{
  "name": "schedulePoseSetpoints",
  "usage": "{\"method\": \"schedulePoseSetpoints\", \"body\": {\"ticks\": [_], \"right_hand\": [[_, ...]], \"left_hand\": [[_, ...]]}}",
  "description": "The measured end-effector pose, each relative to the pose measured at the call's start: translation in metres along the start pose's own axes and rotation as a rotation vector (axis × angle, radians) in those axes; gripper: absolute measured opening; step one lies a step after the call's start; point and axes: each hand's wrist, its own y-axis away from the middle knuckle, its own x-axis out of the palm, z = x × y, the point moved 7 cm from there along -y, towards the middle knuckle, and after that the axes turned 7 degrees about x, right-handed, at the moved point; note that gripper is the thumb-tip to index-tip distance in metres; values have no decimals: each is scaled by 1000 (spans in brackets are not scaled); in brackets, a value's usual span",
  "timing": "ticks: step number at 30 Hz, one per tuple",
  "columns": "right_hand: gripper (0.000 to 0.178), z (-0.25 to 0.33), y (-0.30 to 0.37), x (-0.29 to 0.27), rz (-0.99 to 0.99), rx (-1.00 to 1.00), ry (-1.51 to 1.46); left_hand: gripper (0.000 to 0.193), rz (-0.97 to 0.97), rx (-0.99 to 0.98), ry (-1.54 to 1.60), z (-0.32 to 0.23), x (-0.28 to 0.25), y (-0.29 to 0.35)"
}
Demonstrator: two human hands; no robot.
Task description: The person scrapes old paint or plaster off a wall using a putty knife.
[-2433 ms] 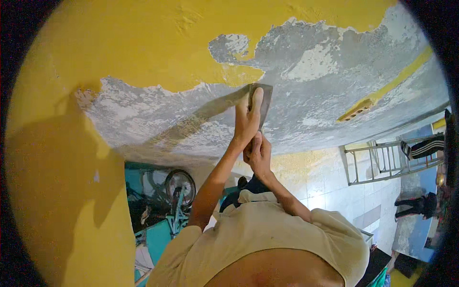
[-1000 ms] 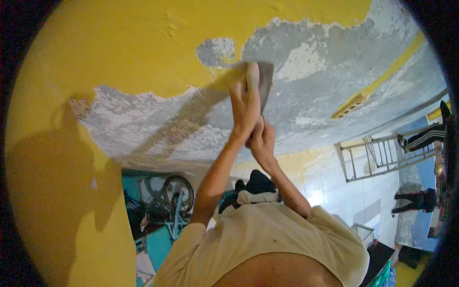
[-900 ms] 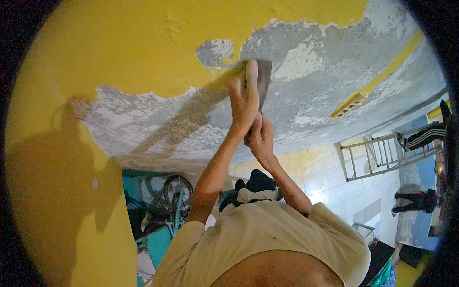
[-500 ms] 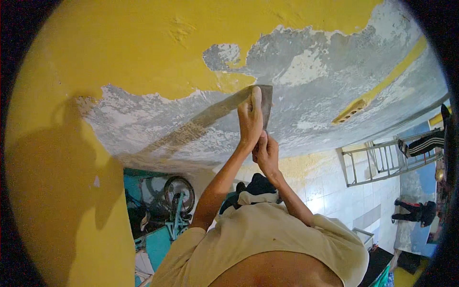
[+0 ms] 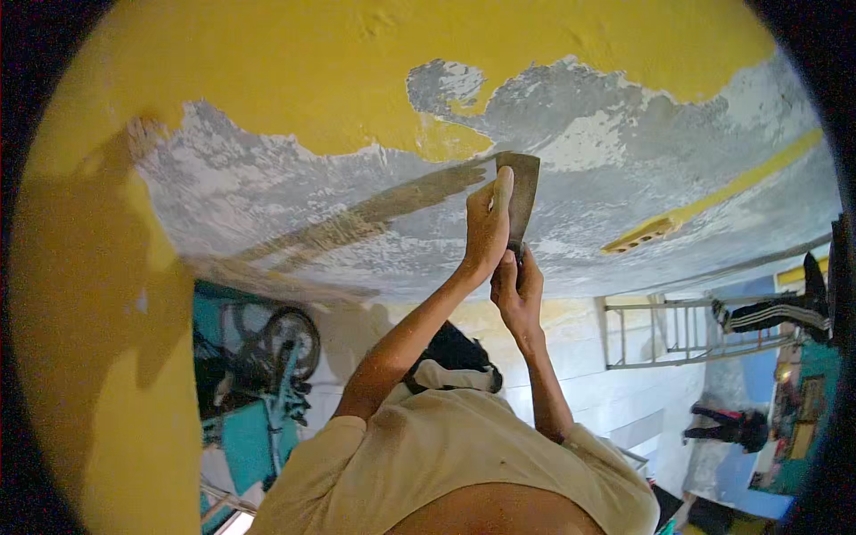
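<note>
A wide metal scraper [image 5: 526, 198] stands with its blade edge at the wall, just below a tongue of yellow paint. My right hand [image 5: 521, 292] is closed around its handle, most of which the fingers hide. Higher up, my left hand [image 5: 487, 232] grips the blade's left side, thumb lying along the face. Around the blade is a bared grey and white wall patch [image 5: 428, 209], with ragged yellow paint [image 5: 267, 53] above it. A darker brownish streak [image 5: 357, 218] runs down to the left from the blade.
A yellow strip [image 5: 740, 183] with a holed end crosses the bare wall at right. On a metal ladder [image 5: 651, 361] farther right, a person's striped trouser leg [image 5: 776, 316] shows; another person [image 5: 731, 426] stands beyond. A bicycle [image 5: 290, 357] is at lower left.
The scraper and both hands have shifted slightly right along the wall. More of the blade's face shows now. The whole view has also shifted a little.
</note>
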Motion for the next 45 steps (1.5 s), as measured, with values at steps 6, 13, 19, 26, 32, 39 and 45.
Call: {"method": "schedulePoseSetpoints", "body": {"ticks": [6, 13, 19, 26, 32, 39, 45], "right_hand": [[30, 16, -7, -12, 72, 20, 109], [30, 29, -14, -17, 86, -5, 281], [21, 48, -16, -30, 55, -62, 450], [17, 67, -17, -33, 31, -131, 530], [12, 103, -20, -9, 69, -238, 627], [16, 94, -18, -54, -15, -244, 756], [14, 98, -26, -50, 53, -269, 794]], "left_hand": [[44, 72, 2, 108, -21, 19, -5], [45, -8, -13, 148, -16, 16, -4], [45, -85, -66, 273, -9, 28, -1], [48, -134, -84, 362, -10, 29, -1], [47, -330, -143, 430, -35, 7, -10], [53, 44, -92, 305, -11, 44, -3], [51, -63, -173, 502, -5, 41, -1]]}}
